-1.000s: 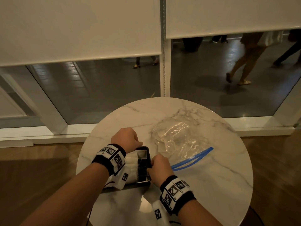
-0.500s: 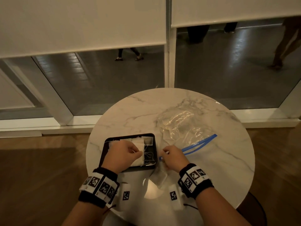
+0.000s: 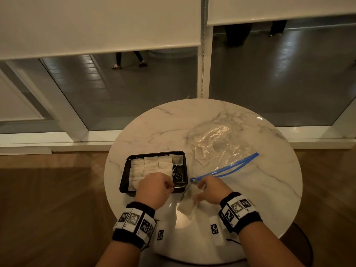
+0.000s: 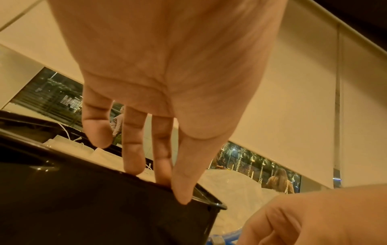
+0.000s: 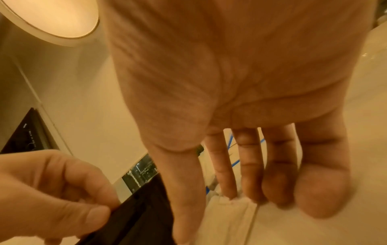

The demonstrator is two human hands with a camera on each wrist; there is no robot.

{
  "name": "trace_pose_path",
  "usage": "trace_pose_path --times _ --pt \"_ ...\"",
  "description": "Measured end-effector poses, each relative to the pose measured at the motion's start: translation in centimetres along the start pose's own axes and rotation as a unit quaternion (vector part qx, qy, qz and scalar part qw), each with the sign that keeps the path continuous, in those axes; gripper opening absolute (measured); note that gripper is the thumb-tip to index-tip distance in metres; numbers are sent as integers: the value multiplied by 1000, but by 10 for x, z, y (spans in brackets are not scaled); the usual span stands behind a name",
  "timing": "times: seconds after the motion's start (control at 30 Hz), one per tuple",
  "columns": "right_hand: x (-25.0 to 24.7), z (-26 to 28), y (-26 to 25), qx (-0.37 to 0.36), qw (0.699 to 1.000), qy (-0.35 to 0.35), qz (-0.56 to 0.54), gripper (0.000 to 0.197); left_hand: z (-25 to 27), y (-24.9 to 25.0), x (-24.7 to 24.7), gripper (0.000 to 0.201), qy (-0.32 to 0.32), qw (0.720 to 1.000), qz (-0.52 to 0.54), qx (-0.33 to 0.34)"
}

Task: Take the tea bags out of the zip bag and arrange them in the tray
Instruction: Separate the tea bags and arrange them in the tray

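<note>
My left hand (image 3: 154,186) pinches the near rim of the tray (image 3: 124,180), thumb outside. On my right hand (image 3: 210,189) the fingers are nearly straight, tips on a loose tea bag (image 3: 187,208) near the table (image 3: 260,189) edge. The zip bag (image 3: 215,143) is just beyond, mouth open.

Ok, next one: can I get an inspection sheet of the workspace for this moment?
Surface: round marble table.
Job's things: black tray holds rows of tea bags; one loose tea bag lies on the table beside the tray; zip bag lies flat, blue zip open, contents unclear.
Clutter: nothing seen.
Hands: left hand pinches the tray's near rim; right hand has straight fingers touching the loose tea bag.
Cables: thin lead by the right wristband; strings in the tray.
Surroundings: half-lowered blinds, passers-by beyond the glass, wooden floor.
</note>
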State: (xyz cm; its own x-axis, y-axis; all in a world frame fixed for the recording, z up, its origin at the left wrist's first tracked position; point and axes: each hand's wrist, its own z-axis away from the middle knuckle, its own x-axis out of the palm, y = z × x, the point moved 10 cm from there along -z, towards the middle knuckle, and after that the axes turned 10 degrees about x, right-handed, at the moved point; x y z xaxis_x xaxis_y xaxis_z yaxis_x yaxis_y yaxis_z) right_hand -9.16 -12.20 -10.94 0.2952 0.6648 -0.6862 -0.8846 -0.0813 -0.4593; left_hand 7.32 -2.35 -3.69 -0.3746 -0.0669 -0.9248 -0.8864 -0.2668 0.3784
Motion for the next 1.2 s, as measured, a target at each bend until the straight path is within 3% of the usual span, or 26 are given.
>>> trace_pose_path --times 0.1,0.27,0.43,0.53,0.8,0.9,1.03,1.13,1.2 --pt "7 3 -7 -11 1000 6 8 63 0 0 0 13 10 1000 -14 3" --pt "0 9 -14 -44 997 62 3 51 3 1 2 14 31 999 -33 3" --pt "2 8 -15 -30 997 66 -2 20 3 2 3 13 28 999 -40 -1" --pt "5 4 -13 -26 998 57 -11 30 2 3 2 13 27 999 -38 -3" --pt "-8 -1 -3 -29 997 61 -29 18 6 7 -3 18 55 998 -14 1" --pt "-32 9 -11 -59 994 63 -66 19 6 21 -17 15 109 987 112 47" --pt "-60 26 -34 -127 974 50 -182 28 3 33 -21 26 117 930 348 38" --pt "-66 40 -52 -171 952 14 -252 32 -2 41 -15 25 87 897 429 53" --pt "-68 46 -59 -185 942 3 -279 31 -4 38 -17 16 102 893 434 60"
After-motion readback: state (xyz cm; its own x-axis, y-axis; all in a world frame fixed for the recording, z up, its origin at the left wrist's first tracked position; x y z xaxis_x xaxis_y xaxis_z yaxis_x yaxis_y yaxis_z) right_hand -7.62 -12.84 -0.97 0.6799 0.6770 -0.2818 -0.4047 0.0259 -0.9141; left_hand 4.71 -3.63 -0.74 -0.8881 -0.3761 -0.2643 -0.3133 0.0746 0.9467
